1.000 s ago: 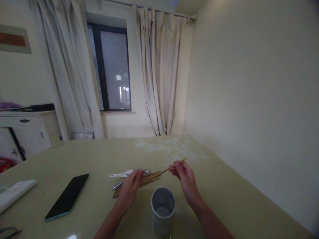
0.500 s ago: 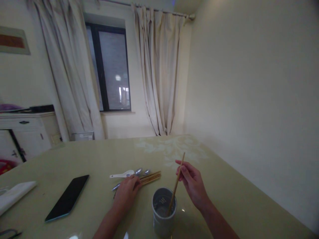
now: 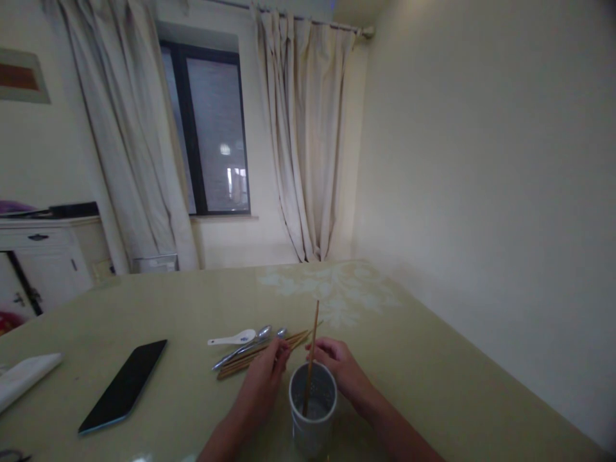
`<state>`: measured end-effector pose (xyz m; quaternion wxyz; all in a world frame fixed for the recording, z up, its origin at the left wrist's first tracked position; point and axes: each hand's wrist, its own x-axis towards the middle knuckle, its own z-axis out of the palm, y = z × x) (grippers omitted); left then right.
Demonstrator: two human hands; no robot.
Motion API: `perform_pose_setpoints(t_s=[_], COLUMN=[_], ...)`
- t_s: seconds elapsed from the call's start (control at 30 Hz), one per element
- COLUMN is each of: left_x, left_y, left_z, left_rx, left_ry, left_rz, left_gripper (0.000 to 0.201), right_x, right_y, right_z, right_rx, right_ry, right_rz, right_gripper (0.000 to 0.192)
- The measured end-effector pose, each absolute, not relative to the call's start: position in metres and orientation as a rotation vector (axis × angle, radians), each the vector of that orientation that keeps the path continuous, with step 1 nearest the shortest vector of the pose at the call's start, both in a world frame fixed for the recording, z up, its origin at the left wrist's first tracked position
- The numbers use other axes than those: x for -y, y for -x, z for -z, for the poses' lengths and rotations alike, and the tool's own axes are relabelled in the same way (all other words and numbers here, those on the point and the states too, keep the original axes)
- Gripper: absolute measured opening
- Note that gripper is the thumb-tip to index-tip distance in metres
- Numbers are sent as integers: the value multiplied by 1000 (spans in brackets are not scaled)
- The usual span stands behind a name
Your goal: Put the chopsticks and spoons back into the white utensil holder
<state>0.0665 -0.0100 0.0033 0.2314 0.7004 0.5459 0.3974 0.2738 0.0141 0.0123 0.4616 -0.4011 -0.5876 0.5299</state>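
A grey cup [image 3: 312, 439] stands near the front of the table. One wooden chopstick [image 3: 315, 321] leans upright inside it. Just behind the cup and to its left, my left hand [image 3: 267, 372] pinches a lighter chopstick [image 3: 319, 325] that points up to the right. My right hand [image 3: 344, 372] is behind the cup's right side, its fingers bent close to both sticks; whether they grip one is unclear. Under and beside my left hand lie several more chopsticks [image 3: 235, 366], metal spoons [image 3: 264, 332] and a white spoon [image 3: 233, 339].
A black tablet or phone [image 3: 125, 385] lies on the table [image 3: 183, 308] at left, with a white object [image 3: 31, 378] beyond it at the edge. A wall [image 3: 481, 224] runs along the right. Curtains [image 3: 308, 128] and a window [image 3: 216, 135] are behind.
The chopstick my right hand held at the cup now leans in it. My right hand has moved left behind the cup. My left hand has moved right, lifting a chopstick from the pile.
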Motion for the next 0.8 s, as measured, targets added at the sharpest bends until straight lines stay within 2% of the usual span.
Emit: perform_pose_setpoints(t_s=[0.1, 0.23, 0.4, 0.53, 0.67, 0.8], left_x=[17, 14, -3, -3, 1, 1], left_y=[-81, -79, -45, -28, -29, -29], left_z=[-8, -7, 0, -6, -12, -12], left_rx=[-1337, -1381, -1744, -1959, -1968, -1954], left_ry=[-1934, -1943, -2032, -2133, -2159, -2141], left_rz=[-1108, -1165, -1136, -881, -692, -658], left_gripper=[31, 37, 34, 25, 21, 16], right_x=[-12, -11, -25, -36, -34, -21], right_y=[-267, -266, -291, -324, -336, -323], right_z=[-13, -22, -32, -41, -52, -58], right_rx=[1436, 1363, 1085, 861, 712, 840], right_ry=[897, 876, 903, 851, 737, 665], right_rz=[-1337, -1305, -981, -784, -889, -992], right_gripper=[47, 51, 53, 46, 45, 41])
